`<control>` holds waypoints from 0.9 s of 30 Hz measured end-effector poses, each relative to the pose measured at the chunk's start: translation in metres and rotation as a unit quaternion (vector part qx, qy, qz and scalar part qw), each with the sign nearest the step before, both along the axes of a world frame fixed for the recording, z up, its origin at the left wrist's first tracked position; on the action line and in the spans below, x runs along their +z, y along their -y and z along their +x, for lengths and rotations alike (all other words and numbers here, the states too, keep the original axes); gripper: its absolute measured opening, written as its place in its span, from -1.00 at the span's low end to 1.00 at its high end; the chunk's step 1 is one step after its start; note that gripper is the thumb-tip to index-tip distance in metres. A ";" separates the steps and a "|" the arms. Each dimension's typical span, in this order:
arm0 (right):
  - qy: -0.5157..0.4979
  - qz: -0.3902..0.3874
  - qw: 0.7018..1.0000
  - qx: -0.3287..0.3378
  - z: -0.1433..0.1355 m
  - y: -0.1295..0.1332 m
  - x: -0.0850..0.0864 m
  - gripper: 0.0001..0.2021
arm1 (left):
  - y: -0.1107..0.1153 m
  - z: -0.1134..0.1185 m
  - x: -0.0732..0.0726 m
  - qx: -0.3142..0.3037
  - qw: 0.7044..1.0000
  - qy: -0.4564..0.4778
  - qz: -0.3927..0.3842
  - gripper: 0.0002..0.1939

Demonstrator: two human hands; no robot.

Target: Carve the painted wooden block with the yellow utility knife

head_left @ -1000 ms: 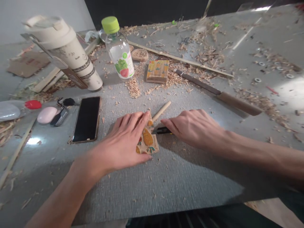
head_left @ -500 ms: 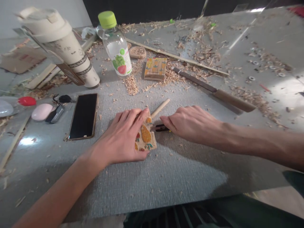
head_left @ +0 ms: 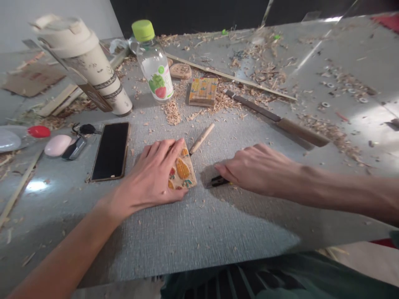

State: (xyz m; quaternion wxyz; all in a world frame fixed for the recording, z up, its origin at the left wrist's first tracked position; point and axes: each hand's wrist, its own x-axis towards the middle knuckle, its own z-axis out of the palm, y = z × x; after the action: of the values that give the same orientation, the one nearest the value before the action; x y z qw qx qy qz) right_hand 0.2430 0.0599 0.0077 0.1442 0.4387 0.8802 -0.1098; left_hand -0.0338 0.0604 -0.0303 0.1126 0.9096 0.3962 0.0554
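Note:
Under my left hand (head_left: 156,172) lies a square wooden block (head_left: 183,171) painted with orange and teal shapes; my fingers and thumb grip its edges. My right hand (head_left: 249,168) is closed around a utility knife (head_left: 219,180), whose black front and thin blade point left, a short gap away from the block. Most of the knife's handle is hidden in my palm. A slim tool with a pale wooden handle (head_left: 202,138) lies behind the block's far right corner, its dark tip close to the block.
A phone (head_left: 110,151), a tumbler (head_left: 93,70) and a plastic bottle (head_left: 156,70) stand or lie at left. Further back are another painted block (head_left: 203,91), a rasp-like tool with a wooden handle (head_left: 302,131), a long strip (head_left: 237,77) and scattered wood shavings (head_left: 271,70).
The knife has come away from the block's right edge and now sits lower, apart from it. The block and my left hand have shifted slightly left.

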 end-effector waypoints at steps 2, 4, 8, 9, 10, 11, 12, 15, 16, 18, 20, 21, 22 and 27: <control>-0.011 -0.019 0.999 -0.034 0.003 0.002 -0.001 -0.30 | -0.001 -0.003 -0.001 0.003 1.000 -0.002 0.004 0.15; -0.023 -0.015 0.998 -0.063 0.003 0.001 -0.004 -0.27 | -0.002 -0.004 -0.001 0.003 1.000 -0.002 0.003 0.16; -0.031 0.037 0.995 -0.091 -0.005 -0.005 -0.009 -0.23 | -0.001 -0.004 0.000 0.009 1.000 0.004 0.000 0.14; -0.036 0.046 0.994 -0.093 -0.009 -0.008 -0.010 -0.22 | 0.000 -0.004 0.001 0.012 1.000 0.003 -0.003 0.13; -0.044 0.052 0.994 -0.091 -0.012 -0.010 -0.010 -0.21 | 0.000 -0.004 0.001 0.017 1.000 0.002 -0.007 0.12; -0.052 0.055 0.993 -0.088 -0.015 -0.012 -0.010 -0.20 | 0.001 -0.004 0.002 0.020 1.000 0.002 -0.010 0.12; -0.059 0.056 0.993 -0.085 -0.017 -0.013 -0.010 -0.19 | 0.002 -0.004 0.002 0.023 1.000 0.002 -0.013 0.11; -0.059 0.058 0.993 -0.082 -0.022 -0.015 -0.010 -0.18 | 0.003 -0.004 0.003 0.025 1.000 0.003 -0.017 0.12; -0.055 0.062 0.993 -0.085 -0.023 -0.015 -0.010 -0.17 | 0.003 -0.004 0.002 0.024 1.000 0.003 -0.016 0.12; -0.049 0.071 0.992 -0.091 -0.024 -0.015 -0.012 -0.17 | 0.003 -0.004 0.002 0.023 1.000 0.003 -0.015 0.11; -0.045 0.074 0.992 -0.092 -0.024 -0.015 -0.012 -0.19 | 0.002 -0.003 0.001 0.022 1.000 0.001 -0.013 0.10; -0.043 0.073 0.993 -0.087 -0.025 -0.015 -0.012 -0.21 | 0.002 -0.003 0.000 0.022 1.000 -0.002 -0.012 0.10; -0.040 0.071 0.994 -0.079 -0.025 -0.016 -0.012 -0.23 | 0.002 -0.003 0.000 0.021 1.000 -0.005 -0.011 0.10; -0.027 0.057 0.997 -0.034 -0.023 -0.026 -0.011 -0.30 | 0.002 -0.001 0.001 0.023 1.000 -0.015 -0.012 0.10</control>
State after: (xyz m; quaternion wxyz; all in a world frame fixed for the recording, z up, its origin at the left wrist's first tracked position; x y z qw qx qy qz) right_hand 0.2195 0.0858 -0.0036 0.0912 0.4728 0.8731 -0.0762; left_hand -0.0344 0.0580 -0.0297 0.1162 0.8994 0.4195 0.0396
